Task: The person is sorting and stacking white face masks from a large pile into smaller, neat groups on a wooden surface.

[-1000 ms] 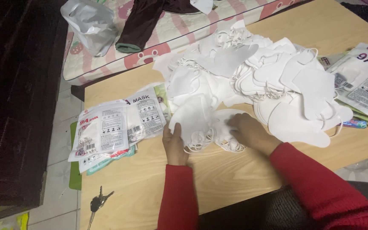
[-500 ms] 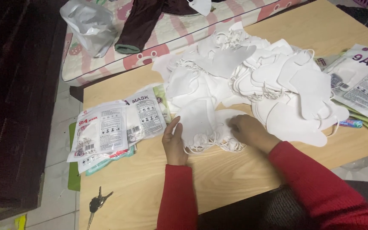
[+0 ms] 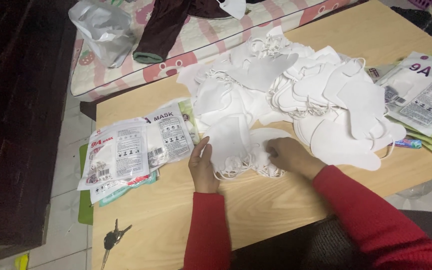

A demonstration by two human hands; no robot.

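Fingers [image 3: 203, 150] of left hand [image 3: 202, 167] lying open against a folded white mask [image 3: 228, 142]; right hand [image 3: 285, 155] curling onto a second mask [image 3: 266, 150].

Both masks are lying near the table's [image 3: 256, 210] front edge, below the mask pile [image 3: 296, 90]. Packets [image 3: 131, 150] are sitting at the left edge, keys [image 3: 112, 240] at the front-left corner.

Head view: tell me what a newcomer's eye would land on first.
A big heap of white masks sprawls across the far middle of the wooden table. In front of it, the left hand and right hand, in red sleeves, press on a small stack of masks near the table's front. Printed mask packets lie at the left, and more packets at the right edge.
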